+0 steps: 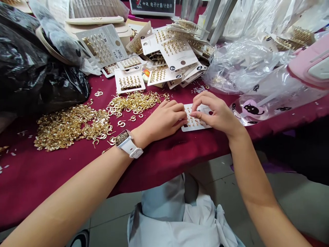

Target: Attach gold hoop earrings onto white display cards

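Observation:
A white earring card [197, 125] with rows of small gold studs lies on the dark red tablecloth. My left hand [168, 118], with a white-strapped watch on its wrist, rests at the card's left edge, its fingers bent and close together; what they hold, if anything, is hidden. Over the card's upper middle, my right hand [214, 111] has thumb and index finger closed in a pinch on something too small to make out. To the left of my left hand are a pile of gold hoop earrings [136, 102] and a larger pile of small gold pieces [69, 128].
Stacked earring cards [178, 53] stand behind my hands. Clear plastic bags [231, 65] and a pink-topped transparent bottle [272, 92] with a cat picture are at the right. A black plastic bag [33, 68] fills the left side. The tablecloth's front edge hangs above my lap.

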Demonstrator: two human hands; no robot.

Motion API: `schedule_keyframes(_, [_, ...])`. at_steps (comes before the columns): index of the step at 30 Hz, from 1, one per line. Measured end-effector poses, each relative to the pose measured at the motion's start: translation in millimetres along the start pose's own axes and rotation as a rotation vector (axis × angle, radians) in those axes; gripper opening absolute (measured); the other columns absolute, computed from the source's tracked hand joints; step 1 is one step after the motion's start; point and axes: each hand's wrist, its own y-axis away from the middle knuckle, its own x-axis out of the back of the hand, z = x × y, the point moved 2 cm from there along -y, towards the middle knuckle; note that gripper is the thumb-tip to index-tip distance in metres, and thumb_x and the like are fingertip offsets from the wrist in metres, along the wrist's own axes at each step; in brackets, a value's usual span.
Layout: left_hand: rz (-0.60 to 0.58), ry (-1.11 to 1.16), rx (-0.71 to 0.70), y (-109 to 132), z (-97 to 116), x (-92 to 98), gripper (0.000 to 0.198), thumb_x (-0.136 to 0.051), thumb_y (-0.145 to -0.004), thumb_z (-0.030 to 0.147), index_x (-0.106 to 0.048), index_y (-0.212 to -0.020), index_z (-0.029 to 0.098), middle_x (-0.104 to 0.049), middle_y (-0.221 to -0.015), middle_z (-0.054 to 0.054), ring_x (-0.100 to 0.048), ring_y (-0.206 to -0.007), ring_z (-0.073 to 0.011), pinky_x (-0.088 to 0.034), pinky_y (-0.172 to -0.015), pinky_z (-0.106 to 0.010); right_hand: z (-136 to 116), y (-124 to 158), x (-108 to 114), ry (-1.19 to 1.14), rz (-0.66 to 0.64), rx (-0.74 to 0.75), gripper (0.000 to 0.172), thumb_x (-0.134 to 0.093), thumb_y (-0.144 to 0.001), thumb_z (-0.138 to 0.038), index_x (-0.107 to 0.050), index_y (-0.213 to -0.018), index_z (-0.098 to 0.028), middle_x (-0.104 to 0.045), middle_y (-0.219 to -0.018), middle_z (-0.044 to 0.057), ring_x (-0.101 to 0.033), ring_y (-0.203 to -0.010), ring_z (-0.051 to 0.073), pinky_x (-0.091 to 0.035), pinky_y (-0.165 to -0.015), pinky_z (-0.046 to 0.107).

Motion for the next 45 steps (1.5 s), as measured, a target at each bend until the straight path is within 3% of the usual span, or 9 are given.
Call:
schedule_keyframes(8, [-0.009,-0.021,0.009,-0.2,-0.8,-0.7,0.025,-0.044,-0.093,0.031,-0.063,-0.086,0.015,-0.061,-0.091,-0.005,-0.05,-0.083,-0.0172,-0.033,-0.075,-0.031,-2.6,0.5,0.7,0.041,-0.05,-0.01,0.016,-0.057,-0.085,-0.034,-0.063,-0.078,-0.022,-0.065,-0.085,0.003,-0.057,-0.088,0.02,-0.044,-0.084,0.035])
schedule_keyframes(16, [-0.012,-0.008,0.014,-0.6,-0.3,-0.9,0.024,-0.045,-0.092,0.03,-0.063,-0.085,0.015,-0.061,-0.089,-0.005,-0.05,-0.083,-0.0174,-0.033,-0.076,-0.031,-3.8,1.2,-2.0,0.121,-0.114,0.01,0.01,-0.06,-0.081,-0.018,-0.062,-0.072,-0.021,-0.065,-0.077,0.002,-0.053,-0.086,0.02,-0.043,-0.085,0.038])
schedule_keyframes(45, [-0.003,0.059,0.071,-2.3,-0.2,-1.7,0.019,-0.05,-0.089,0.027,-0.064,-0.081,0.016,-0.061,-0.087,-0.005,-0.05,-0.083,-0.0177,-0.033,-0.076,-0.032,-7.0,2.3,-0.5,0.185,-0.141,0.058,0.014,-0.058,-0.082,-0.022,-0.061,-0.068,-0.022,-0.063,-0.073,0.003,-0.053,-0.088,0.022,-0.044,-0.083,0.041])
